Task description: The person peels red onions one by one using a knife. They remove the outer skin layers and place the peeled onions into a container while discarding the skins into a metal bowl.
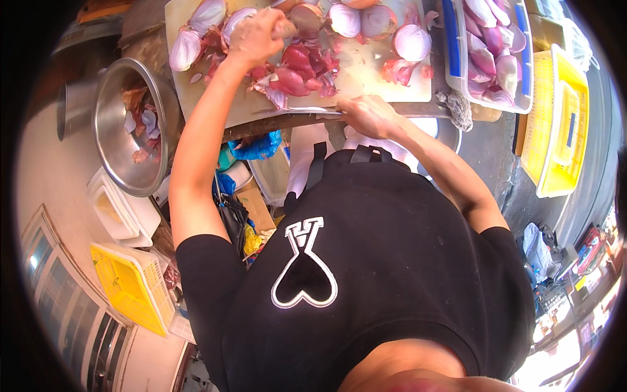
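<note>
My right hand (370, 115) grips a knife (313, 110) at the front edge of a pale cutting board (362, 81); its blade points left. Farther up the board, my left hand (259, 36) has its fingers curled, above the onion pieces; whether something is inside it is hidden. Beside that hand sits a cut red onion half (236, 24). Red onion skins (299, 71) are heaped in the middle of the board. More halved onions lie around them, including one onion half (412, 42) at the right and another onion half (185, 49) at the left.
A steel bowl (105, 147) holding onion peels stands left of the board. To the right, a clear plastic tub (490, 102) contains peeled onion pieces, with a yellow basket (548, 122) beyond it. A crumpled cloth (458, 109) lies by the board's right corner.
</note>
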The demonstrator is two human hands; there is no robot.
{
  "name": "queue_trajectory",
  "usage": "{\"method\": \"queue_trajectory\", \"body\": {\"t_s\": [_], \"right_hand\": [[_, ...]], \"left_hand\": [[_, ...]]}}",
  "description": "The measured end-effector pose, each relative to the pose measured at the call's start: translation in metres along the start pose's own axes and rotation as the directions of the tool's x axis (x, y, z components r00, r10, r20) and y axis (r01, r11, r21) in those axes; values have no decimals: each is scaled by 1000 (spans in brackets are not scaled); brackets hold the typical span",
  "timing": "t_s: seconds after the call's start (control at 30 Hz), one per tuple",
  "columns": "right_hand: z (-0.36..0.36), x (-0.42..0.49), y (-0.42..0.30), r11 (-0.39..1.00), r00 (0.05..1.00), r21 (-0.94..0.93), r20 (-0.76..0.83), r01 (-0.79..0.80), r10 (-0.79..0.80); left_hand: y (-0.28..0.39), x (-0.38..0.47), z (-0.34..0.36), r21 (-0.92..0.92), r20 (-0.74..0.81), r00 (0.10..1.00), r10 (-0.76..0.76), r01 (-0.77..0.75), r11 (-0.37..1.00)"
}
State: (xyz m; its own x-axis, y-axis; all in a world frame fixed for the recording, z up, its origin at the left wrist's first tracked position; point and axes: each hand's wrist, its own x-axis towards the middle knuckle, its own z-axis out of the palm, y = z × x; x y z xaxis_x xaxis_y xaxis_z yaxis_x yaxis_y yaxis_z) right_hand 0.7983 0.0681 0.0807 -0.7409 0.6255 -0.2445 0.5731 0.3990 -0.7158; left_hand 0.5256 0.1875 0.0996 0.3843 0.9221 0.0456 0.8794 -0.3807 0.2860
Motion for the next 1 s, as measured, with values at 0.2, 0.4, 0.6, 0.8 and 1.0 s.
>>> {"method": "queue_trajectory", "body": {"t_s": [0.2,0.4,0.6,0.8,1.0], "right_hand": [[9,44,21,973,983,147,-31,-176,183],[4,41,19,973,951,35,-207,-228,230],[-2,42,-41,986,954,41,-252,-160,165],[-4,69,-50,994,989,-112,-145,16,-32],[-15,80,-57,991,997,-131,-71,18,-27]], "left_hand": [[-19,-50,-53,-685,-119,939,-323,158,712],[-6,-154,22,-507,136,766,-629,599,620],[25,-163,70,-438,-212,667,-714,588,680],[9,-171,74,-560,-182,638,-748,558,613],[10,-171,71,-552,-135,625,-769,597,582]]}}
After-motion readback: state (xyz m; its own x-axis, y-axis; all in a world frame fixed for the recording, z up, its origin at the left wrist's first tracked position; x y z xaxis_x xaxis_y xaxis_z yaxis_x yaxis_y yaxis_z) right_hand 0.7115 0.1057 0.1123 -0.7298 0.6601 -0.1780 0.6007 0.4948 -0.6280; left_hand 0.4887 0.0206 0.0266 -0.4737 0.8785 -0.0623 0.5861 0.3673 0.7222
